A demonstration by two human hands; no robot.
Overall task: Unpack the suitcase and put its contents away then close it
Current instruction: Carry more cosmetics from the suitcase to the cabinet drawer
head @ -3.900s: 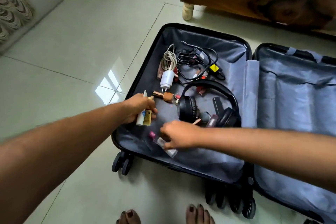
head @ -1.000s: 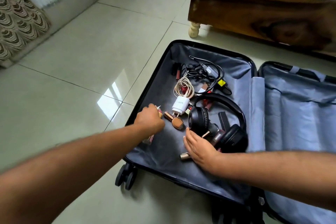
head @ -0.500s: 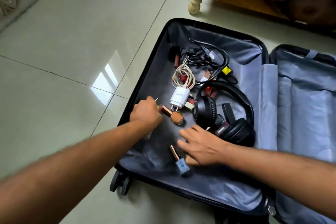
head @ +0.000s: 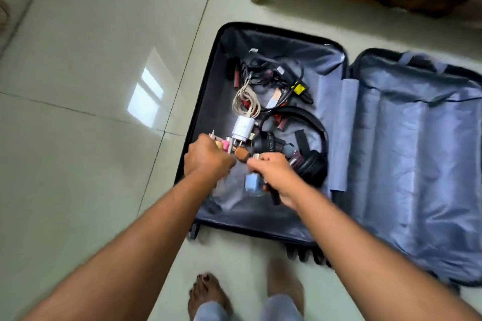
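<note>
Your left hand point(head: 208, 157) and right hand point(head: 273, 172) both clutch small cosmetics; the suitcase point(head: 260, 227) lies open, headphones point(head: 310, 154), charger point(head: 242, 129) and cables point(head: 273, 73) unpacked toward its far edge.

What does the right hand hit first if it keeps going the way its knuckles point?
Probably the brown-capped bottle just ahead of the right hand, then the left hand. Depth is unclear; it may pass above.
</note>
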